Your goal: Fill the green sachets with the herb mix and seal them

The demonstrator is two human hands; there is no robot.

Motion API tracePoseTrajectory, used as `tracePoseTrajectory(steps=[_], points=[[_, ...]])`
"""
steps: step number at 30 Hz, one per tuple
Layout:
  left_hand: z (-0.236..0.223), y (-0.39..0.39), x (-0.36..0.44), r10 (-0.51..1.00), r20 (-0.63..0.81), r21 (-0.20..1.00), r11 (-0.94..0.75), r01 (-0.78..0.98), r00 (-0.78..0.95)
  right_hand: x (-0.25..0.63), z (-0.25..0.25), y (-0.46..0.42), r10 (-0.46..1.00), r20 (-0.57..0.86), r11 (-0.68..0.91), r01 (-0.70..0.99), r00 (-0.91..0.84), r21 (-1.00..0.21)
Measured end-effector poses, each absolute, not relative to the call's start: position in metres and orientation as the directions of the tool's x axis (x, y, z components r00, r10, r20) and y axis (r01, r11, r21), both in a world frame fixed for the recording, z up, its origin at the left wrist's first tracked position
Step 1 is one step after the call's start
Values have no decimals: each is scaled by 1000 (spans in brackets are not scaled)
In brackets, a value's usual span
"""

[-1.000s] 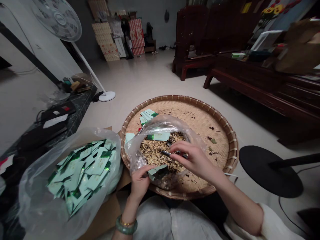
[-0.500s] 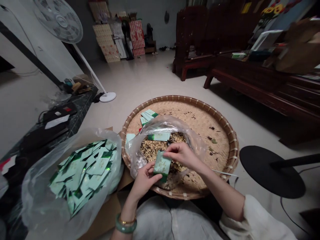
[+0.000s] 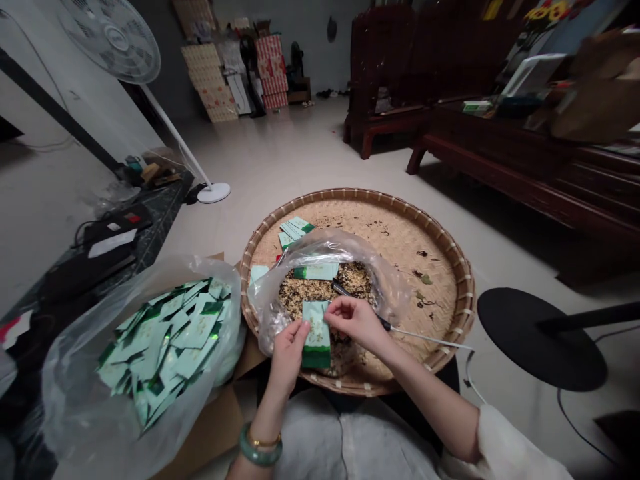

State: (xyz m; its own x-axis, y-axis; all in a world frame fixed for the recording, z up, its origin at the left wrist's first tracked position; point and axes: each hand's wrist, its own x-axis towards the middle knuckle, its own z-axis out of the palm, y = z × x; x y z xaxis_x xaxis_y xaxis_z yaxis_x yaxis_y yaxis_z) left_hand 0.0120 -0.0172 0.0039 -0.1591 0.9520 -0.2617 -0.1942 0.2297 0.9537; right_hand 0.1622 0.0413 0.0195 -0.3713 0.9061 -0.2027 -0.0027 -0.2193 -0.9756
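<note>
Between my two hands is a light-green tea sachet (image 3: pixel 316 333) with a dark green band at its bottom. My left hand (image 3: pixel 289 350) grips its left edge with thumb and fingers. At the sachet's upper right edge, my right hand (image 3: pixel 356 320) pinches with thumb and forefinger. Below them an opened clear plastic bag (image 3: pixel 273 300) holds a loose dry mix of pale and dark bits (image 3: pixel 305 290). On the mix lie a stack of flat sachets (image 3: pixel 325 271) and a dark pen-like tool (image 3: pixel 341 289) with a white cable, partly hidden behind my right hand.
The bag sits in a round woven tray (image 3: pixel 437 267) with scattered leaf bits and more sachets (image 3: pixel 296 230). To the left, a big plastic bag (image 3: pixel 65 373) is heaped with green sachets (image 3: pixel 170 340). A black round stand base (image 3: pixel 543 337) is at right, a white fan (image 3: pixel 214 193) further back.
The sachet has turned upright and moved slightly left and down. My left hand has shifted up along its edge. My right hand has lowered, uncovering the pen-like tool.
</note>
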Motion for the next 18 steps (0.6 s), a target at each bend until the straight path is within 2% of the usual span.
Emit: tracePoseTrajectory(steps=[10, 15, 18], points=[[5, -19, 11, 961, -188, 981, 195, 16, -203, 158, 10, 41, 935, -212, -218, 11, -285, -976], [2, -18, 12, 960, -156, 988, 156, -20, -233, 160, 13, 38, 950, -164, -182, -47, -266, -982], [3, -18, 16, 944, -219, 976, 210, -63, -248, 157, 11, 35, 953, -148, -167, -51, -266, -985]])
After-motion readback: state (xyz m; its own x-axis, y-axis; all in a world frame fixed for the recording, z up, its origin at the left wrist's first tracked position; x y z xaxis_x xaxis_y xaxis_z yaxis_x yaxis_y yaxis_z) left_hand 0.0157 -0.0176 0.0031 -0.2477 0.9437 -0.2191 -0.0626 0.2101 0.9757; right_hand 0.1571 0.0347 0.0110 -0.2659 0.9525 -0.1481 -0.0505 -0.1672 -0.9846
